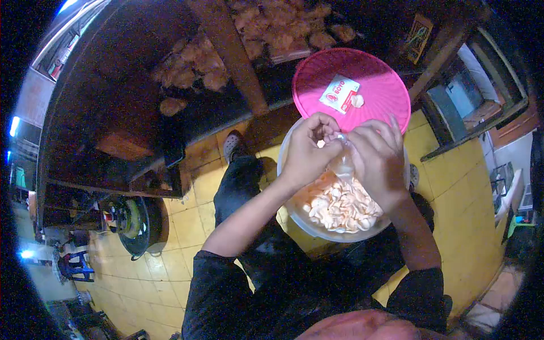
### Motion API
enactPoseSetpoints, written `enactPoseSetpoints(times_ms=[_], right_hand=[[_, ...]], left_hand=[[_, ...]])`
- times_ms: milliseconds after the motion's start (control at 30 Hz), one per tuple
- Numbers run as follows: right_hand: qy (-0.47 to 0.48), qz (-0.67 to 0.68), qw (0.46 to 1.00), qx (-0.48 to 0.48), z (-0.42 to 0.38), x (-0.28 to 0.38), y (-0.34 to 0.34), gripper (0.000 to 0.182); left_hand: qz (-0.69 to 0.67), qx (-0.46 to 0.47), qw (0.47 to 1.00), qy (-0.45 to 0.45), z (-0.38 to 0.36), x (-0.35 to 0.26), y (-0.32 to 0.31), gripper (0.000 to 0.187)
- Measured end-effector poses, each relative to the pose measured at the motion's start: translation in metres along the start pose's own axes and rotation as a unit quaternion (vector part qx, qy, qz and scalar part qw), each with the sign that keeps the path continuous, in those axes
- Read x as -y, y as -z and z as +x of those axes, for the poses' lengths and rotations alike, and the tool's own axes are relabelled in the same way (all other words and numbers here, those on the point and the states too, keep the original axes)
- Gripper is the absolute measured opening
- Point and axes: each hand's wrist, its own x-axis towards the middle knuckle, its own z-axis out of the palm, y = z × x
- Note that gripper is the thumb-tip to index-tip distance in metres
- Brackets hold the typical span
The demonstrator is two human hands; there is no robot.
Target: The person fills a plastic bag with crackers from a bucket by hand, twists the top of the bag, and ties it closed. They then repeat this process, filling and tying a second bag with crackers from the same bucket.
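A translucent tub (294, 211) between my knees holds a heap of pale, thin, curled pieces (345, 208). Above it, my left hand (311, 141) is closed, fingertips pinched at the top of a small clear plastic bag (343, 164). My right hand (377, 154) meets it there, its fingers also bent in on the bag. The bag hangs over the pieces; its contents are hard to make out. Just beyond my hands, a pink round lid (385, 73) rests at the tub's far rim. On it lie a white-and-red packet (339, 93) and one pale piece (357, 101).
A dark wooden table (226, 51) stands ahead, with many brownish lumps (198, 62) on or under it. A black round pan (136, 226) sits on the yellow tiled floor (175, 238) to the left. Further left is a blue stool (76, 266). A wooden frame (476, 122) stands right.
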Motion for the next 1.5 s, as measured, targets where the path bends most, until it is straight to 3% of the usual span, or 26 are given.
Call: enactPoseSetpoints(times_ms=[100, 433, 567, 633, 700, 767, 833, 867, 933, 967, 1033, 1067, 1100, 1133, 1167, 1233, 1300, 1367, 1433, 1500], right_hand=[[-0.003, -0.014, 1.000, 0.018, 0.003, 0.002, 0.006, 0.014], [-0.028, -0.004, 0.997, 0.071, 0.003, -0.009, 0.001, 0.012], [-0.119, 0.083, 0.989, 0.017, -0.002, -0.009, -0.007, 0.012], [-0.282, 0.227, 0.930, 0.061, -0.001, -0.005, 0.001, 0.017], [-0.309, 0.261, 0.910, 0.095, -0.002, -0.015, -0.001, 0.020], [-0.338, 0.287, 0.887, 0.129, -0.008, -0.027, -0.002, 0.022], [-0.321, 0.480, 0.809, 0.104, -0.015, -0.036, -0.005, 0.024], [-0.319, 0.478, 0.811, 0.105, -0.019, -0.039, -0.008, 0.024], [-0.304, 0.578, 0.753, 0.085, -0.019, -0.044, -0.012, 0.025], [-0.299, 0.577, 0.755, 0.084, -0.015, -0.046, -0.015, 0.025], [-0.349, 0.523, 0.752, 0.200, -0.002, -0.048, -0.018, 0.023], [-0.324, 0.443, 0.810, 0.207, 0.007, -0.051, -0.018, 0.023], [-0.321, 0.442, 0.812, 0.204, 0.011, -0.061, -0.027, 0.023], [-0.192, 0.270, 0.934, 0.137, 0.010, -0.075, -0.046, 0.025], [-0.051, 0.082, 0.994, 0.058, 0.009, -0.086, -0.064, 0.027], [-0.046, 0.036, 0.995, 0.081, 0.013, -0.103, -0.084, 0.029], [-0.036, -0.008, 0.994, 0.103, 0.020, -0.113, -0.096, 0.031], [-0.076, 0.031, 0.991, 0.102, 0.019, -0.118, -0.101, 0.032], [-0.061, -0.011, 0.989, 0.133, 0.017, -0.125, -0.104, 0.028], [-0.077, -0.003, 0.987, 0.139, 0.016, -0.120, -0.093, 0.025]], left_hand=[[0.112, -0.010, 0.993, -0.029, -0.001, -0.003, 0.002, 0.014], [0.210, 0.019, 0.975, -0.074, -0.004, -0.016, -0.002, 0.024], [0.215, 0.032, 0.971, -0.101, -0.007, -0.012, -0.006, 0.027], [0.301, 0.015, 0.923, -0.240, -0.006, -0.012, -0.007, 0.026], [0.312, 0.017, 0.916, -0.252, -0.006, -0.016, -0.007, 0.021], [0.341, 0.078, 0.902, -0.252, -0.007, -0.015, -0.006, 0.016], [0.321, 0.076, 0.911, -0.246, -0.008, -0.010, -0.006, 0.015], [0.345, 0.106, 0.900, -0.244, -0.009, -0.009, -0.003, 0.017], [0.369, 0.132, 0.887, -0.246, -0.010, -0.011, 0.007, 0.020], [0.365, 0.171, 0.893, -0.200, -0.010, -0.013, 0.013, 0.020], [0.358, 0.210, 0.896, -0.159, -0.010, -0.025, 0.029, 0.021], [0.320, 0.205, 0.923, -0.061, -0.011, -0.038, 0.039, 0.020], [0.279, 0.199, 0.939, 0.040, -0.011, -0.050, 0.051, 0.020], [0.267, 0.173, 0.946, 0.066, -0.010, -0.058, 0.065, 0.021], [0.259, 0.146, 0.950, 0.093, -0.008, -0.066, 0.079, 0.022], [0.301, -0.004, 0.953, 0.023, -0.005, -0.084, 0.100, 0.019], [0.379, -0.216, 0.898, -0.059, 0.001, -0.094, 0.124, 0.021], [0.333, -0.340, 0.860, -0.187, 0.008, -0.092, 0.153, 0.026], [0.451, -0.394, 0.734, -0.321, 0.026, -0.085, 0.181, 0.031], [0.475, -0.338, 0.802, -0.129, 0.021, -0.076, 0.190, 0.032]])
